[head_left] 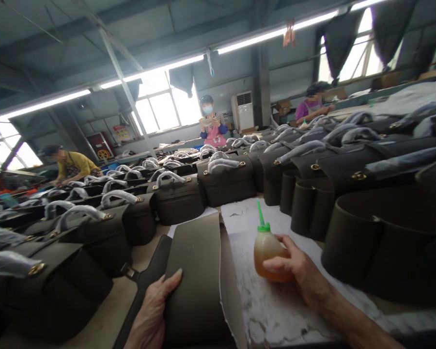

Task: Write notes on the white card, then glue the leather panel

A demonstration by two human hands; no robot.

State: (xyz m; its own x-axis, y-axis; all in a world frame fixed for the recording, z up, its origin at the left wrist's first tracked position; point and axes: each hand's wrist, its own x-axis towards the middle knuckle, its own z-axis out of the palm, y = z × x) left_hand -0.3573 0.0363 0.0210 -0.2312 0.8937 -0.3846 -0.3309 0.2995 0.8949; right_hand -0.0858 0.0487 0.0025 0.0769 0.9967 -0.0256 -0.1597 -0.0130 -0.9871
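Here the left hand [154, 308] holds the dark olive bag panel [196, 271], thumb on its face, other fingers mostly hidden; the right hand [294, 271] wraps the squeeze bottle [267, 254], nearly upright above the white paper [265, 312], just right of the panel. That bottle looks light and soft-walled, so the round belly is the grip, clear of the thin green nozzle [260, 213]. The panel seems firm but bendable, best taken by its long edge. Count them: one bottle, one held panel, three co-workers [214, 138] plainly visible, handbags [225, 182] too crowded to number.
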